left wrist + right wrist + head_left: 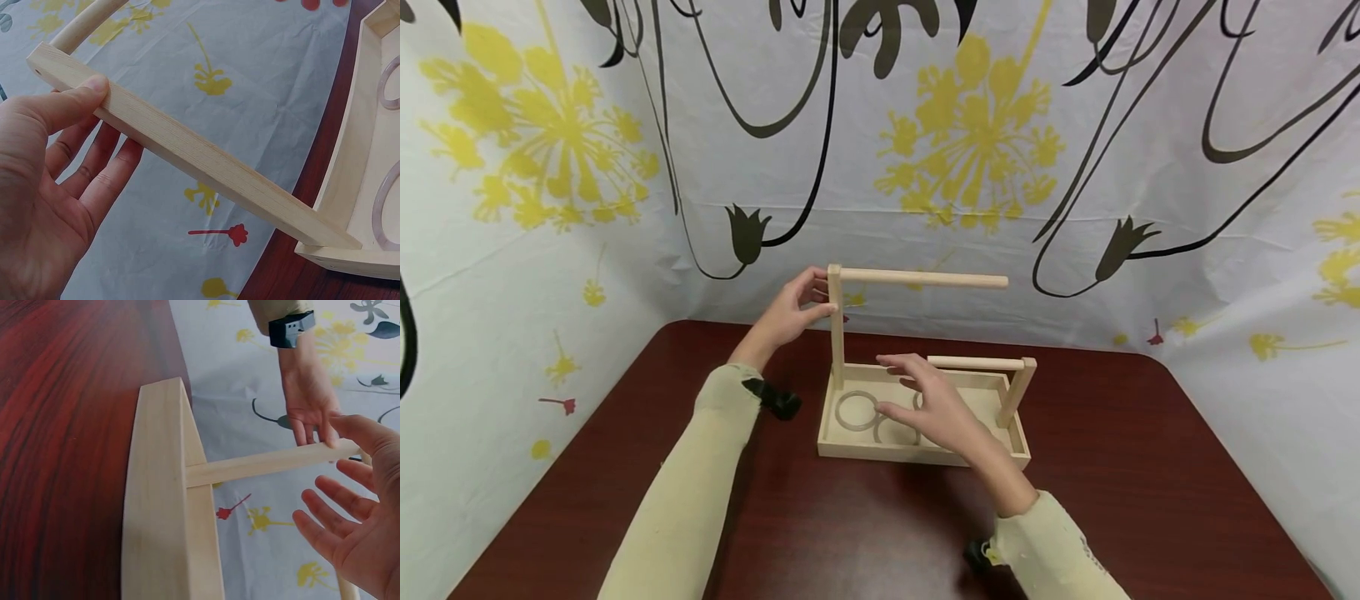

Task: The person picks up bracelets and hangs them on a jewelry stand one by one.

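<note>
A pale wooden jewelry stand has a shallow tray (pixel 910 455), a tall post (pixel 837 333) with a long rod (pixel 925 278) at its top, and a shorter post (pixel 1018 392) at the right. My left hand (pixel 793 308) holds the tall post near its top; in the left wrist view the thumb (pixel 94 87) lies on its face and the other fingers are behind. Several greyish bangles (pixel 378 215) lie flat in the tray. Above them hovers my right hand (pixel 943 408), fingers spread and holding nothing, partly covering the bangles.
The stand sits on a dark red-brown table (pixel 820 517) near its back edge. Behind and at the sides hangs a white cloth (pixel 865 167) with yellow and dark floral prints. A short rod (pixel 973 363) juts left from the shorter post. Black bands sit on both wrists.
</note>
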{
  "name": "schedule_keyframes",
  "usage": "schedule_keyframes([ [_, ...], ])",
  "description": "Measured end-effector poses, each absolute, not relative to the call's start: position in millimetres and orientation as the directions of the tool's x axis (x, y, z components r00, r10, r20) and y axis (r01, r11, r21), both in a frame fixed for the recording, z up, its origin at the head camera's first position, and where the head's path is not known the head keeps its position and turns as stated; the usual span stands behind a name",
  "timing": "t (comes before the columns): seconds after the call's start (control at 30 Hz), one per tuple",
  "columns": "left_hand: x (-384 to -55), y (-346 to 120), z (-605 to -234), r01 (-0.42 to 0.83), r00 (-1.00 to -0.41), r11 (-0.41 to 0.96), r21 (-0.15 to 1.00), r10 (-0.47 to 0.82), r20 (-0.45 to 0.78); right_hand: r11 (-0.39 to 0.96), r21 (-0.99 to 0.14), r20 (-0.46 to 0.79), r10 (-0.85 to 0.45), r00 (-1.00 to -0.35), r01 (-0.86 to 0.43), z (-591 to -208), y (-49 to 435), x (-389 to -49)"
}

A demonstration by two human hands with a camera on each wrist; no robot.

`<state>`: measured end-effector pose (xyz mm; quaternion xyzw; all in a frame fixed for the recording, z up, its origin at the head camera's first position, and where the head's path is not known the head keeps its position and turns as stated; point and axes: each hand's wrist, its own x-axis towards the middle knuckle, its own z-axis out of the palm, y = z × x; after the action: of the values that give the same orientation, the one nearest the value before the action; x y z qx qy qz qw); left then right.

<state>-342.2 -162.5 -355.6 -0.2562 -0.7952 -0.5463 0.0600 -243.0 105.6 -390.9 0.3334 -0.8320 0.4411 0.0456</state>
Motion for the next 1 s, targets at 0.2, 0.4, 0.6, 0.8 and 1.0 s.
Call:
schedule_keyframes([
  [0.2,-342.2,-162.1,-355.8,0.483,-0.857,0.273,0.832,0.345,0.384,0.377,-0.725,0.361,-0.505,-0.784,-0.576,-398.3,102.9,-244.7],
  [0.4,-342.8,-163.4,-355.7,0.483,-0.857,0.282,0.829,0.346,0.381,0.379,-0.715,0.374,-0.502,-0.78,-0.587,-405.9,100.9,-247.5],
  [0.6,-342.6,-164.2,-356.0,0.484,-0.856,0.277,0.83,0.348,0.383,0.384,-0.734,0.352,-0.491,-0.797,-0.561,-413.0,99.5,-249.9],
  [0.8,-341.8,-162.8,-355.6,0.484,-0.855,0.267,0.833,0.346,0.385,0.368,-0.745,0.354,-0.489,-0.797,-0.557,-419.5,98.9,-252.7],
  [1.0,-340.9,-163.1,-355.6,0.487,-0.854,0.269,0.831,0.348,0.387,0.354,-0.762,0.345,-0.486,-0.803,-0.542,-427.1,97.8,-256.3],
])
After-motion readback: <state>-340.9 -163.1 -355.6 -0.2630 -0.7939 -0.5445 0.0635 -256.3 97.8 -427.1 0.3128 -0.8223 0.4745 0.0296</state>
